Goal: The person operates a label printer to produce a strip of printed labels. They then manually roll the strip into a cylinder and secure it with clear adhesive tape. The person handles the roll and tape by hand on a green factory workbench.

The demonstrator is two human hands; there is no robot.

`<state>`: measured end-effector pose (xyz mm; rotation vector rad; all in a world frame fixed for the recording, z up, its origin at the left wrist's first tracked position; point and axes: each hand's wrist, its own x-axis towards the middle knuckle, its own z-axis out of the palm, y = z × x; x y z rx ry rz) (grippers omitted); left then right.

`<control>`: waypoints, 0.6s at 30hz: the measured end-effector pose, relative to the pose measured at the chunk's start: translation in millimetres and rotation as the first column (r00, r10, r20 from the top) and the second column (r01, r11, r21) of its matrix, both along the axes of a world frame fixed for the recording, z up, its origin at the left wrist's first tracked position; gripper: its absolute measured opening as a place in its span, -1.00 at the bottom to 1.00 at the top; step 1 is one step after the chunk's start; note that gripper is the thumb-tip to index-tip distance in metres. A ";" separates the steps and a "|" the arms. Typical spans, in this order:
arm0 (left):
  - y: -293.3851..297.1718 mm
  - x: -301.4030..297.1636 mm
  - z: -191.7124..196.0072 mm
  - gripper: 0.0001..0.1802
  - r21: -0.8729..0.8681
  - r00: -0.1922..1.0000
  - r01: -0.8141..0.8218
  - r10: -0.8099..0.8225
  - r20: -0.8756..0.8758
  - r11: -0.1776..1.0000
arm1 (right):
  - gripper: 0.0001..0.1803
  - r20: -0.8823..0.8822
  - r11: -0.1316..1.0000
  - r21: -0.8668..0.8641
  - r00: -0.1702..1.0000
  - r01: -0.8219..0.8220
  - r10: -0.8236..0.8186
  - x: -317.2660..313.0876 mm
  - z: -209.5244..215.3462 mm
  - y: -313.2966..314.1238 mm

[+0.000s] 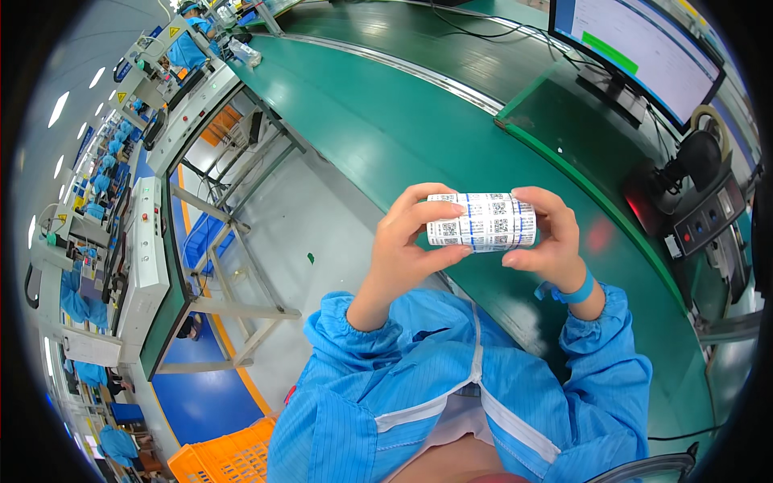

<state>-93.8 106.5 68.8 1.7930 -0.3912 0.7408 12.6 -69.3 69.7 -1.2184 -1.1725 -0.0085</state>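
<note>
And here I have the label roll (pixel 491 221) held sideways above the green tabletop (pixel 451 157), left hand (pixel 400 237) and right hand (pixel 557 233) at opposite ends, fingers (pixel 435 212) parted about its thickness and gripping. Light, even pressure looks best; squeezing the ends harder could push wound layers out of line.

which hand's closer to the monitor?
Right. The right hand grips the right end of the label roll, below-left of the monitor in the picture; the left hand grips the left end, farther away.
</note>
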 end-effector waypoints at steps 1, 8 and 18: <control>-1.8 0.4 -0.3 -0.49 -0.075 1.000 0.013 -0.014 -0.008 0.997 | -0.45 0.060 1.000 -0.029 0.998 0.010 -0.009 2.6 0.5 -1.7; -0.8 2.9 -1.5 -0.47 -0.174 0.996 0.048 -0.060 -0.067 0.984 | -0.49 0.053 0.995 -0.089 0.997 0.055 -0.050 3.3 -2.0 0.3; 2.7 6.5 -9.5 -0.48 0.042 0.997 -0.066 0.065 0.034 0.997 | -0.45 -0.165 0.994 -0.089 0.985 -0.068 0.053 0.4 1.6 0.1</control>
